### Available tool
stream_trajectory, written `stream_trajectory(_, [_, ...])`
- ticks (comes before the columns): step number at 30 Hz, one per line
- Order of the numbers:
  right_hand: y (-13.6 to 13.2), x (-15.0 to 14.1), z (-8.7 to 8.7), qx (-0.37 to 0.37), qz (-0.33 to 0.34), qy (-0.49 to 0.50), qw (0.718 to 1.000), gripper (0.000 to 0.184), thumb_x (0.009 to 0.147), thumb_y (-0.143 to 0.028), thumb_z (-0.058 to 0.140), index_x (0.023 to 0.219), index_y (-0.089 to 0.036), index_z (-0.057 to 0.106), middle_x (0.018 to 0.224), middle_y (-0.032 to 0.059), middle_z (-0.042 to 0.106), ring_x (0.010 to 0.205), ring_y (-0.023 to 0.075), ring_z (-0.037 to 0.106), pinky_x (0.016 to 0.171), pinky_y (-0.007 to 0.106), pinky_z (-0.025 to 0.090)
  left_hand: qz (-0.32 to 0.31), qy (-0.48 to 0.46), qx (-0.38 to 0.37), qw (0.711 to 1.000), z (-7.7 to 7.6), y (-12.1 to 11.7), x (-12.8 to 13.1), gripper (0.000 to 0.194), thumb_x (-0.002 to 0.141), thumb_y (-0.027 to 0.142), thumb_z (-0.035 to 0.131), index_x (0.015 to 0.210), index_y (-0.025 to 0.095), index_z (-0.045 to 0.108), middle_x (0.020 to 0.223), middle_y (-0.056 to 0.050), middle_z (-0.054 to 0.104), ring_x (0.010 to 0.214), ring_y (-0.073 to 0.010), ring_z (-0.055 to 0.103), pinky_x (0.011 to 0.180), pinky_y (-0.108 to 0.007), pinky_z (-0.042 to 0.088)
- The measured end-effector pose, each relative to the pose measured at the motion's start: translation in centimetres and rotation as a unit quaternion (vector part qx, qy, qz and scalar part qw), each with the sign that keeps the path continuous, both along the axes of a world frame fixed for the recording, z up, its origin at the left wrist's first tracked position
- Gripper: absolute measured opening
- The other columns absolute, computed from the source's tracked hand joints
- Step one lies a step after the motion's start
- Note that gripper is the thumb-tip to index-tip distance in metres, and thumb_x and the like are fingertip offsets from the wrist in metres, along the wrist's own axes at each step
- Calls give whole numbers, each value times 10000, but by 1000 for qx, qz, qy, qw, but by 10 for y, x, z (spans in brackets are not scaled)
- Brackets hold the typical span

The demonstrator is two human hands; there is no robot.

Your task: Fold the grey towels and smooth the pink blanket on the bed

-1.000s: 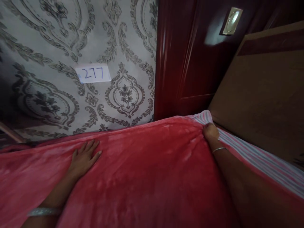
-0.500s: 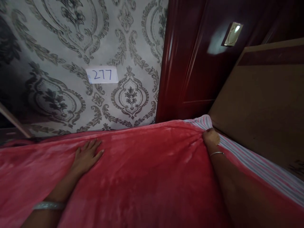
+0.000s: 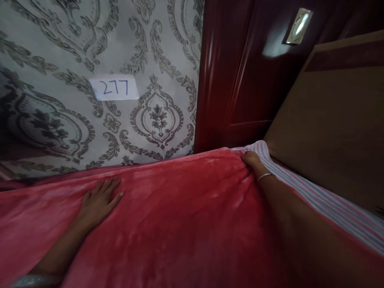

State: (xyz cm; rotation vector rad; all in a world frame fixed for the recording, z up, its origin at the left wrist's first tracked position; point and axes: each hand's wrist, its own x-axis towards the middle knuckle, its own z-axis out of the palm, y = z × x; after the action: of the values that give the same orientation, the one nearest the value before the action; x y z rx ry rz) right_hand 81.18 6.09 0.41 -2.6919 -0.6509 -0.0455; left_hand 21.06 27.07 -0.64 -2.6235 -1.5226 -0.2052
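A soft, plush red fleece blanket (image 3: 180,216) covers the bed and fills the near half of the view, running from the left edge across to the right. The person's left hand (image 3: 99,200) lies palm down on the blanket at the left, fingers spread flat and pressing on the cloth, close to the blanket's far edge. The right hand (image 3: 251,159) reaches to the far right corner of the blanket, fingers curled closed on the gathered fabric there, with a thin silver bangle (image 3: 265,176) on the wrist. Just beside that hand, a pink, white and grey striped bedsheet (image 3: 330,204) shows along the blanket's right edge. Behind the bed on the left is a grey wall with ornate damask wallpaper (image 3: 156,116), bearing a white paper label reading 277 (image 3: 114,88). Right of it stands a glossy dark red wooden panel (image 3: 240,80), and at the far right a brown wooden headboard (image 3: 336,120).
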Motion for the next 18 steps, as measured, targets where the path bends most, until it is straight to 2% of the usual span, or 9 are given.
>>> stream_trajectory(4, [-6,0,-14,44,-54,-50,996,465,997,-304,411,1333,-79,640,1261,235,674,1142,310,657,856,343,516,2,9,-14,1000,1,-2,-1,691,954,478,327,1571,188,437,1667,-115,350,1551,-357,278,1195,-608,300])
stream_trajectory(6, [-9,2,-22,44,-81,-41,995,441,973,-302,455,1275,-75,681,1206,245,694,1114,334,671,842,362,525,0,11,-19,1000,1,-3,-2,702,956,490,315,1578,185,422,1677,-110,328,1561,-348,256,1201,-606,288])
stream_trajectory(9, [-7,7,-27,26,-73,-19,997,393,928,-292,529,1196,-86,731,1151,242,715,1097,352,681,833,372,529,2,8,-21,1000,0,-2,-2,714,955,505,323,1589,185,401,1686,-113,303,1569,-348,234,1204,-610,280])
stream_trajectory(14, [-9,13,-16,11,-27,-1,1000,370,951,-325,540,1178,-120,747,1126,192,742,1083,312,690,847,339,518,9,8,-26,1000,0,-1,0,716,949,525,362,1589,206,403,1681,-120,316,1559,-361,255,1200,-609,288])
stream_trajectory(18, [-44,11,-3,8,2,-1,1000,386,1005,-332,481,1204,-121,735,1166,170,740,1079,255,687,849,287,494,15,8,-35,999,4,-3,3,699,972,507,336,1595,195,388,1689,-118,302,1566,-356,235,1206,-605,275])
